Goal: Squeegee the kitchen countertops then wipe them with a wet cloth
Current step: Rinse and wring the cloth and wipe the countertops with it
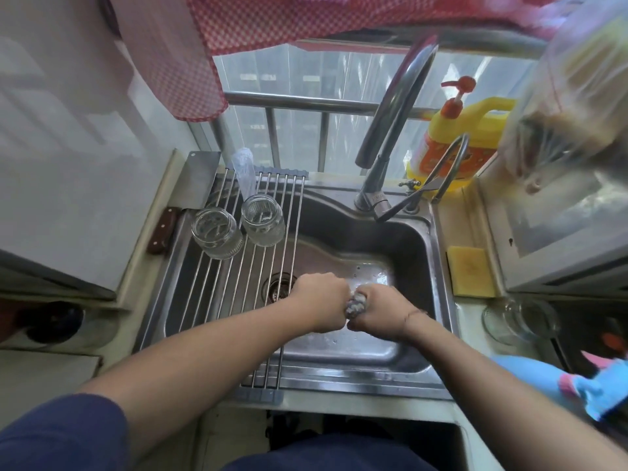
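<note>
Both hands are fisted knuckle to knuckle over the stainless steel sink basin (421,253), and between them sits the task's thing — a small grey, wadded wet cloth (355,305). The left hand (321,300) closes its grip on one end; the right hand (380,312) closes its grip on the other. The cloth's long axis runs left to right from one grip to the other, so neither hand is nearer; judged, this is a wringing twist ahead of the wiping step. Beyond the grips stands the curved chrome tap (390,130), no water seen running. Right of the right grip, on the pale worktop (445,232), lies a yellow rectangular sponge (470,271). The yellow pump bottle with orange label (452,144) carries print — not legible.
</note>
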`<action>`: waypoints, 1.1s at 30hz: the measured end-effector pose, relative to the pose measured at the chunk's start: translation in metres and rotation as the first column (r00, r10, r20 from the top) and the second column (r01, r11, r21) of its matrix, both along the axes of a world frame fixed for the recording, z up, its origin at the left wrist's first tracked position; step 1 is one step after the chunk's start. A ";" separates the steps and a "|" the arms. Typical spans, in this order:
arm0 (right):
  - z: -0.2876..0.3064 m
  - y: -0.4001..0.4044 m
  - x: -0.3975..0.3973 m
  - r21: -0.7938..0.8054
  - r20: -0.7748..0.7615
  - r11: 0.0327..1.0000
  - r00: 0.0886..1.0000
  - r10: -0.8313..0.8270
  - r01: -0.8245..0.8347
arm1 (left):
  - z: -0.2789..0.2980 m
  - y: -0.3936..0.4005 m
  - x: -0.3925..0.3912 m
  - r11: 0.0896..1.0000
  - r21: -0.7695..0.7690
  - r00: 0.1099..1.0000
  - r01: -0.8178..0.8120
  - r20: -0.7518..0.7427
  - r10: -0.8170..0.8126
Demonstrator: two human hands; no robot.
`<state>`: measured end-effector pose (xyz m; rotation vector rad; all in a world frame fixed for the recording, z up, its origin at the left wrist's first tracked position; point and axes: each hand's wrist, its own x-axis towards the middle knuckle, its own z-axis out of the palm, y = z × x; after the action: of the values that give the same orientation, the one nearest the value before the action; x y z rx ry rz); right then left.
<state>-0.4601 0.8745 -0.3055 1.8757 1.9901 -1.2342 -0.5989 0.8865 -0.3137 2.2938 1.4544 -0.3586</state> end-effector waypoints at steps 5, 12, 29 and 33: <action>-0.017 -0.053 0.021 0.790 0.052 0.601 0.991 0.127 -0.119 | 0.000 0.001 -0.017 0.594 -0.773 0.751 -0.223 0.252 0.610; -0.017 -0.038 0.017 0.933 0.270 0.099 0.854 0.444 -0.346 | 0.020 -0.020 -0.003 0.027 -0.992 0.925 0.123 0.124 0.359; 0.041 0.051 -0.032 0.125 0.399 0.961 0.899 0.180 -0.248 | 0.037 0.041 0.001 0.996 0.094 1.000 0.004 0.027 -0.007; 0.037 0.060 -0.031 0.031 0.294 0.989 0.947 0.128 -0.143 | 0.042 0.046 -0.002 0.956 0.224 0.980 0.191 -0.092 -0.174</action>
<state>-0.4907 0.9346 -0.2685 1.7862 1.9669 -0.8222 -0.6006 0.9328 -0.2712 2.6383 1.3846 -0.3421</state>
